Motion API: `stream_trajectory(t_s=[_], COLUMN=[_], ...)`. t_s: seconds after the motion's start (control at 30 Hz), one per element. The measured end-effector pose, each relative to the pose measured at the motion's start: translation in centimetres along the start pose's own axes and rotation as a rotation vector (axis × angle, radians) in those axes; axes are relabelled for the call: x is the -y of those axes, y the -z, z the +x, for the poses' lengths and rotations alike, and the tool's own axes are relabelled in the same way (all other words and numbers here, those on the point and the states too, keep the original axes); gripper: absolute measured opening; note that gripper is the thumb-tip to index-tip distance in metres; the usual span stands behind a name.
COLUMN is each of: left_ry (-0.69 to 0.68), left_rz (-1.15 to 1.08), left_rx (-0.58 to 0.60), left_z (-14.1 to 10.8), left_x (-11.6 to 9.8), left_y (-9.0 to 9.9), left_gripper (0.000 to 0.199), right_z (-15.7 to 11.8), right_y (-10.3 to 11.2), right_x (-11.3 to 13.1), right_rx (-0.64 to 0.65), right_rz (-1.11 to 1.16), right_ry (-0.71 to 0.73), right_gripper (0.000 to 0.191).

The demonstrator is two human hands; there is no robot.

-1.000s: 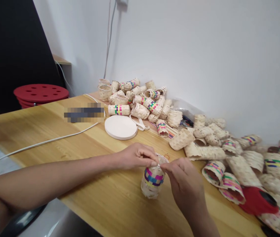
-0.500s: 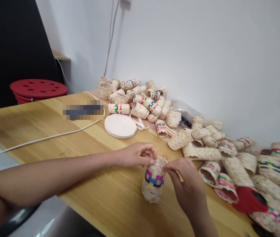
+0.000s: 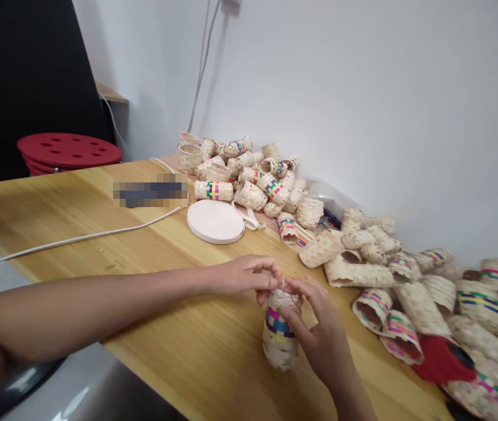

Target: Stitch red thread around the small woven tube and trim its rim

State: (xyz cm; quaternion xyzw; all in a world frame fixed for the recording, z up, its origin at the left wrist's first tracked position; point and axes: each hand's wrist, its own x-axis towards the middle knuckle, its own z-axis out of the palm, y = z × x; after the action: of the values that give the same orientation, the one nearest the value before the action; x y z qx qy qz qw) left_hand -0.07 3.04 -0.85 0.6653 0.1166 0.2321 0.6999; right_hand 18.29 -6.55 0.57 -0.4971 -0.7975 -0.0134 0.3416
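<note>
A small woven basket [image 3: 280, 342] with pink, blue and yellow bands stands roughly upright on the wooden table, between my hands. At its left rim, my left hand [image 3: 249, 275] has its fingers bent and pinched at the top edge. My right hand [image 3: 319, 321] wraps the right side, thumb against the coloured band and fingertips on the rim. A thin reddish thread runs along the rim, partly hidden by my fingers.
Many woven baskets [image 3: 358, 273] lie heaped along the wall. Behind my left hand is a flat white roll of tape [image 3: 216, 221]. A white cable [image 3: 95, 237] crosses the table [image 3: 152, 316]; red stools [image 3: 68, 149] stand beyond its far edge. A red object [image 3: 444, 358] lies at right.
My right hand has gone from pinching the thread beside the rim to holding the basket's side and top. The basket sits slightly further right and lower in view.
</note>
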Motion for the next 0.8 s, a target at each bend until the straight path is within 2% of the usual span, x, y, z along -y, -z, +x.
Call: stream_trajectory(t_s=[0.07, 0.17, 0.27, 0.47, 0.6, 0.8], left_ry=[-0.082, -0.283, -0.443, -0.456, -0.424, -0.424], left_rz=[0.136, 0.537, 0.765, 0.811, 0.769, 0.680], left_rx=[-0.058, -0.182, -0.211, -0.202, -0.217, -0.194], left_z=[-0.2, -0.5, -0.5, -0.5, -0.6, -0.2], left_x=[0.0, -0.1, -0.1, -0.1, -0.5, -1.0], left_y=[-0.3, -0.6, -0.7, -1.4, -1.8, 0.7], left_gripper=[0.029, 0.022, 0.021, 0.019, 0.021, 0.024], right_z=[-0.2, -0.2, -0.2, -0.2, -0.4, -0.6], right_y=[-0.1, -0.3, -0.4, -0.6, -0.3, 0.8], right_x=[0.0, 0.2, 0.5, 1.2, 1.3, 0.0], right_rx=[-0.009, -0.034, -0.062, -0.082, -0.105, -0.200], right_rz=[-0.019, -0.018, -0.015, -0.019, 0.018, 0.074], right_ry=[-0.037, -0.086, -0.092, -0.076, -0.165, -0.303], right_gripper=[0.029, 0.029, 0.031, 0.033, 0.032, 0.035])
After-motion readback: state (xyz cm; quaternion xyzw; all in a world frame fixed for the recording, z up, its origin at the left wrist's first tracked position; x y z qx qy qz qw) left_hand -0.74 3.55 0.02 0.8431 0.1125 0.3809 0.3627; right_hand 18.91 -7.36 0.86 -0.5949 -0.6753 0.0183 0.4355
